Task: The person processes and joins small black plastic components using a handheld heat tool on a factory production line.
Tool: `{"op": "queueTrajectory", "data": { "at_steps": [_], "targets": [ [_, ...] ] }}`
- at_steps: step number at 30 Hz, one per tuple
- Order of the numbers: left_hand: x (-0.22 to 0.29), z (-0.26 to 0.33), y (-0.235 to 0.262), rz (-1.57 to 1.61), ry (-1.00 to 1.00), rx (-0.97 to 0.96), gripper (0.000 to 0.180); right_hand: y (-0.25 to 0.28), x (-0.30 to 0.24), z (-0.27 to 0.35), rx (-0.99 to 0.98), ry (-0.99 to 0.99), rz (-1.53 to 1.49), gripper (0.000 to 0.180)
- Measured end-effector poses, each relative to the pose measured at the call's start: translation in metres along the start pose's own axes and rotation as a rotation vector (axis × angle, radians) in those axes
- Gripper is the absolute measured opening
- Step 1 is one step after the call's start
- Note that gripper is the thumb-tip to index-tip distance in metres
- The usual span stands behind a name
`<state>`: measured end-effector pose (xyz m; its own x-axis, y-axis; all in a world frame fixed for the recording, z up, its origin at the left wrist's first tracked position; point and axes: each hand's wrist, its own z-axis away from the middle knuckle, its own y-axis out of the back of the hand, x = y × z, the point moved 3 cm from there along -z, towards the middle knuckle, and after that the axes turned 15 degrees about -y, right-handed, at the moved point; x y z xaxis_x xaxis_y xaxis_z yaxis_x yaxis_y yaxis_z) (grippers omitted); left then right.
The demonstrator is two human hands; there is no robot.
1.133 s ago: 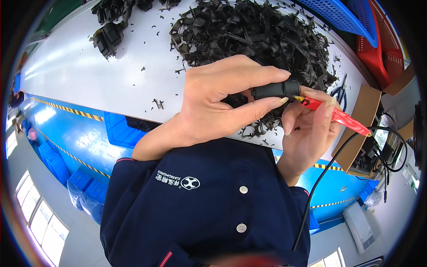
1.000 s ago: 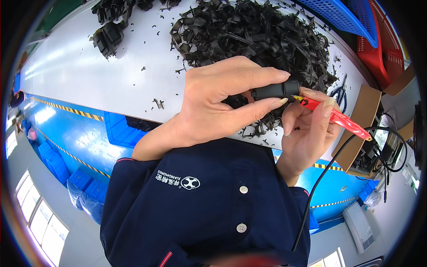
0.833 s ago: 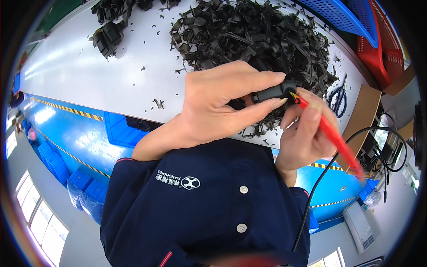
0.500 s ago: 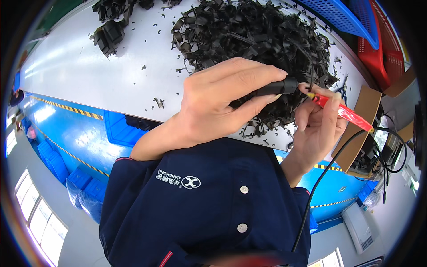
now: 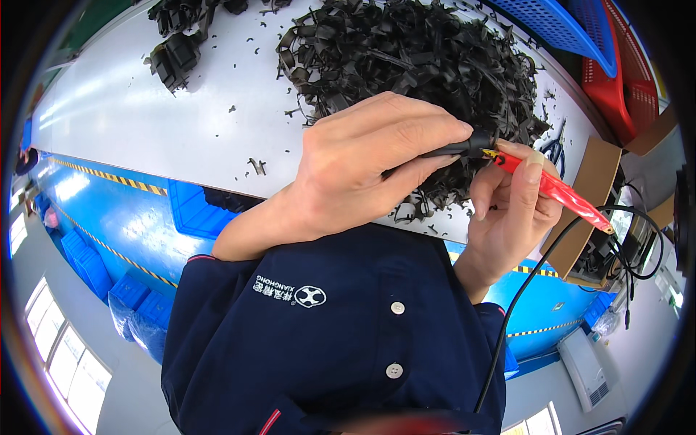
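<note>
My left hand (image 5: pixel 355 163) is closed around a dark, rounded plastic part (image 5: pixel 480 139), its far end sticking out past my fingertips. Against that end rests the narrow tip of a red-handled knife (image 5: pixel 558 192), which my right hand (image 5: pixel 511 206) pinches between thumb and fingers. The handle slants down to the right. Most of the part is hidden by my left fingers. Behind both hands spreads a large heap of black plastic scraps (image 5: pixel 391 54).
Black moulded pieces (image 5: pixel 174 61) lie at the table's far left, with small trimmings scattered on the white tabletop (image 5: pixel 145 109). Scissors-like tools (image 5: pixel 555 151) lie right of the heap. A cardboard box (image 5: pixel 580 239), blue basket (image 5: pixel 558 25) and red basket (image 5: pixel 609 98) stand at the right.
My right hand has moved slightly left, bringing the knife's tip against the end of the part. The left hand has barely shifted and keeps its hold.
</note>
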<state>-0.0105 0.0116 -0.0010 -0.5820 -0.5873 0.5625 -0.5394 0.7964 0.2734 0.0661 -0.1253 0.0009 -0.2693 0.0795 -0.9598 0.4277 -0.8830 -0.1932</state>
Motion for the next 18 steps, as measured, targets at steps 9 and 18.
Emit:
{"op": "queueTrajectory", "data": {
  "at_steps": [9, 18],
  "targets": [
    [0.000, 0.009, -0.004, -0.068, -0.057, -0.047, 0.034, -0.017, 0.004, 0.004, 0.259, 0.473, 0.650, 0.008],
    [-0.002, -0.013, 0.011, 0.155, 0.257, 0.020, 0.036, 0.004, -0.006, -0.041, 0.152, 0.514, 0.630, 0.008]
  ]
}}
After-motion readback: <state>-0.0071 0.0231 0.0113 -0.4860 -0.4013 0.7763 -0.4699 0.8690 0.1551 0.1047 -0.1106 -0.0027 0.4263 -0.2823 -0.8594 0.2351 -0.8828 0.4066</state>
